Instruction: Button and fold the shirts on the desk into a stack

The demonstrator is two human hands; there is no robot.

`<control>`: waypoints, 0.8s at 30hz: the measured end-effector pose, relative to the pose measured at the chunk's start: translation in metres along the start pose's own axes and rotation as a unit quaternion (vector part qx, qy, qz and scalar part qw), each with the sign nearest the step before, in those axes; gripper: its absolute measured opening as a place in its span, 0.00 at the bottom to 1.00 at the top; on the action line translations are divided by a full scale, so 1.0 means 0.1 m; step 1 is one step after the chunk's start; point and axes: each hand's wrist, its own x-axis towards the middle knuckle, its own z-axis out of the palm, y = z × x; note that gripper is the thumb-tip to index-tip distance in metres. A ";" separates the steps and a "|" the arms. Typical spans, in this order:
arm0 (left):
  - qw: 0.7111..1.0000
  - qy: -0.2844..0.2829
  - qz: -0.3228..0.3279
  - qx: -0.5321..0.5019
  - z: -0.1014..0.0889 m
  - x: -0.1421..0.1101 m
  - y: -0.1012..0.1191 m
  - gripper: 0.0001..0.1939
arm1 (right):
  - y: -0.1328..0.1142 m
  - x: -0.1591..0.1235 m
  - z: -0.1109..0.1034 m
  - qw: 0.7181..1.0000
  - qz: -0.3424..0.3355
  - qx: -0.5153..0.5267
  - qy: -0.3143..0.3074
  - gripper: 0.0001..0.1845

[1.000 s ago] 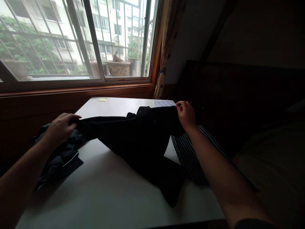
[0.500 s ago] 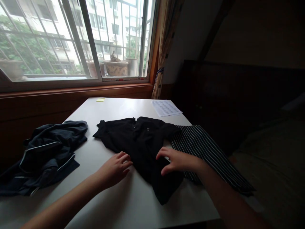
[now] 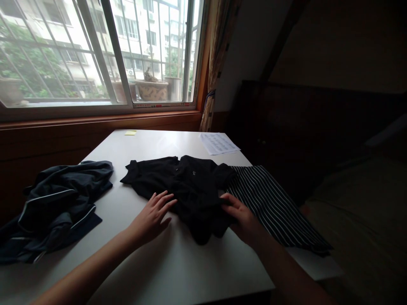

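A black short-sleeved shirt (image 3: 190, 190) with a small white mark on its chest lies on the white table (image 3: 133, 271). Its collar end points left and its lower part is bunched toward me. At the shirt's right edge, my right hand (image 3: 243, 216) pinches a fold of the cloth between thumb and fingers. My left hand (image 3: 155, 214) rests open at the near left edge, fingers spread, with the fingertips at the cloth. Just beyond my right hand, a black-and-white striped garment (image 3: 273, 203) spreads to the right, partly under the shirt.
A crumpled dark garment (image 3: 63, 203) with white piping lies at the table's left. Printed sheets (image 3: 219, 143) sit at the far right corner, a yellow note (image 3: 130, 132) at the far left. Behind the table are a barred window (image 3: 95, 55) and a tied curtain (image 3: 211, 97).
My right hand has closed on the shirt's edge, and the lower part of the shirt has been drawn up away from me. My left hand's fingers have spread out over the cloth's edge.
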 end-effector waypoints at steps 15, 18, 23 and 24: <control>0.928 0.119 -0.134 -0.327 -0.08 0.23 1.09 0.33 | -0.50 -0.33 0.54 0.983 -0.145 0.103 -0.034 0.09; 0.920 0.149 -0.171 -0.319 -0.11 0.39 1.02 0.13 | -0.55 -0.34 0.55 0.981 -0.171 0.073 -0.052 0.09; 0.925 0.170 -0.153 -0.303 -0.42 0.40 0.57 0.05 | -0.68 -0.31 0.23 0.964 -0.247 -0.056 0.075 0.08; 0.927 0.173 -0.152 -0.295 -0.55 0.38 0.48 0.07 | -0.72 -0.31 0.14 0.952 -0.266 -0.097 0.120 0.07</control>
